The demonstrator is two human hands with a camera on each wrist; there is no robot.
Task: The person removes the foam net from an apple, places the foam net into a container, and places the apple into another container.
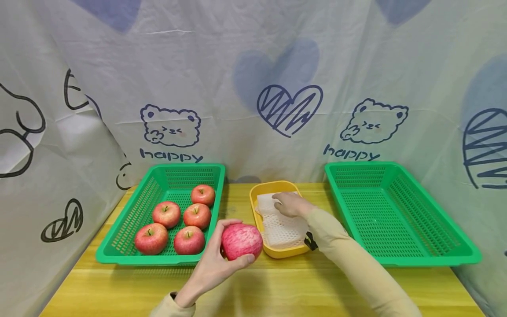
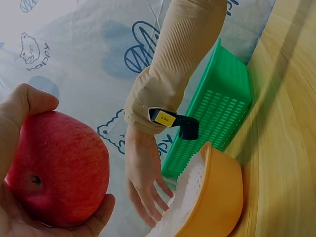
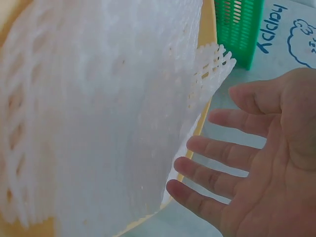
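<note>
A red apple (image 1: 242, 241) sits in my left hand (image 1: 215, 264), thumb and fingers curled round its sides, in front of the yellow bin. The left wrist view shows the apple (image 2: 59, 168) close up, a small dark hollow on its skin. My right hand (image 1: 292, 204) reaches over the yellow bin (image 1: 277, 253), which holds a pile of white foam net sleeves (image 1: 283, 229). In the right wrist view the fingers of my right hand (image 3: 256, 158) are spread and nearly straight, their tips right at the edge of the foam sleeves (image 3: 113, 118).
At the left stands a green basket (image 1: 115, 259) with several red apples (image 1: 151, 239) in it. Another green basket (image 1: 408, 260) with a bare slatted floor stands at the right. Behind the wooden table (image 1: 253, 299) hangs a printed white cloth (image 1: 237, 145).
</note>
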